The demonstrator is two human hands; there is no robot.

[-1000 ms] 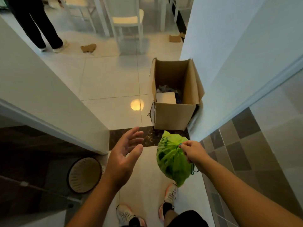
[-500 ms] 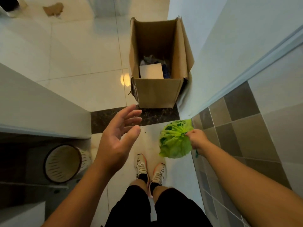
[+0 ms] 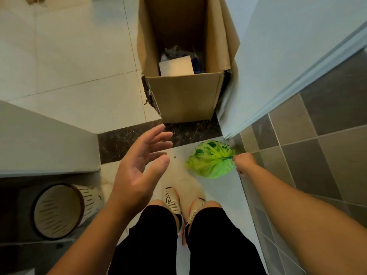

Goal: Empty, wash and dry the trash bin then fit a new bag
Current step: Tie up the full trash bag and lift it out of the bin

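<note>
My right hand [image 3: 243, 163] grips the tied neck of a full green trash bag [image 3: 211, 159], which hangs low by the floor at the doorway's right side, close to the tiled wall. My left hand [image 3: 139, 169] hovers in front of me with fingers spread and holds nothing. The white slotted trash bin [image 3: 59, 210] stands at the lower left, unlined, partly in shadow beside the door frame.
An open cardboard box [image 3: 183, 96] holding paper and scraps stands just past the dark threshold [image 3: 127, 141]. A white door [image 3: 288, 56] stands on the right, with grey wall tiles [image 3: 317, 145] beside it. My feet [image 3: 183, 203] are on the pale floor.
I have stepped toward the doorway and bent down, so the box looks larger. My right hand has lowered the green bag toward the floor by the right wall. The left hand stays raised and spread.
</note>
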